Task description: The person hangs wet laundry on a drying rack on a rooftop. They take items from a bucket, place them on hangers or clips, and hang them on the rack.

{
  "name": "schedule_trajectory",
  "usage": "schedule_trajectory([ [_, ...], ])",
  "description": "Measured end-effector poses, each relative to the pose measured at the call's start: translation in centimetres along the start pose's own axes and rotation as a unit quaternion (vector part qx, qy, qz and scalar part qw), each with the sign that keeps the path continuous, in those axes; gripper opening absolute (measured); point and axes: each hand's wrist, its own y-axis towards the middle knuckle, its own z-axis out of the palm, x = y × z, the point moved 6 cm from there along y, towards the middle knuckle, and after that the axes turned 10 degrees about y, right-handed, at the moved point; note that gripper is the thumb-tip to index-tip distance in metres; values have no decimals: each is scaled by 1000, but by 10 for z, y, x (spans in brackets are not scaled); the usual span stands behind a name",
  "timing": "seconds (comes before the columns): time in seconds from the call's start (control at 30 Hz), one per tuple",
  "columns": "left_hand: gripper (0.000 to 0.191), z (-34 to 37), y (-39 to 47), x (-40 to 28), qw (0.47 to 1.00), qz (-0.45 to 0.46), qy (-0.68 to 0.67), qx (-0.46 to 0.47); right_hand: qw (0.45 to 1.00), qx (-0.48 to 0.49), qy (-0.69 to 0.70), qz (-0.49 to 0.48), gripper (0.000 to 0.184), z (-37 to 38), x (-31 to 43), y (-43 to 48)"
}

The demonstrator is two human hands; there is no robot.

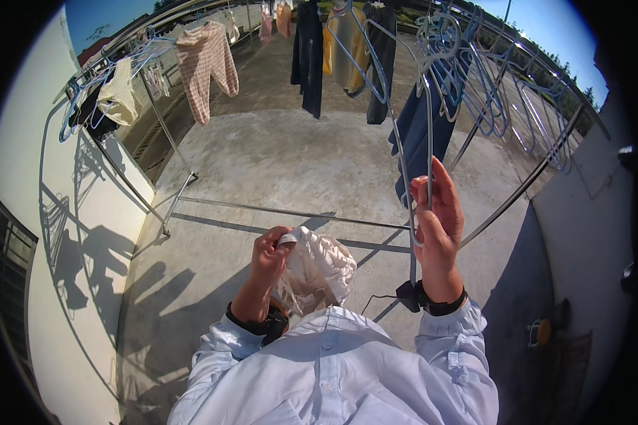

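My left hand (266, 255) pinches the banded edge of a crumpled off-white cloth garment (329, 260), which hangs in front of my chest. Its exact kind is hard to tell from the folds. Further right and higher, my right hand (440, 231) is raised with its fingers around the lower end of a grey clothes hanger (429, 143). That hanger stretches upward toward the cluster of other hangers. The garment and this hanger are apart. Each wrist wears a black strap, and a thin cable trails from the device on the right one.
Many blue and white hangers (489, 101) crowd the metal rail at right. Dark blue jeans (425, 127), checked trousers (204, 69) and a yellow garment (351, 48) hang ahead. A metal rack bar (292, 213) crosses low over the concrete floor. White walls (85, 223) flank both sides.
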Motion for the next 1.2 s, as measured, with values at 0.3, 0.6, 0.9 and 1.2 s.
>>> schedule_trajectory([
  [0.3, 7, 15, 40, -4, 988, 17, 152, 6, 969, -86, -45, 227, 45, -92, -26, -135],
  [0.6, 9, 13, 62, 10, 974, 125, 187, -26, 928, 33, 152, 340, 49, -89, -30, -106],
  [0.9, 12, 12, 71, 12, 994, 104, 19, 13, 767, 28, 319, 556, 40, 1, -120, -103],
  [1.2, 12, 33, 63, -13, 936, 263, 234, 4, 670, 104, 330, 657, 40, 40, -159, -117],
])
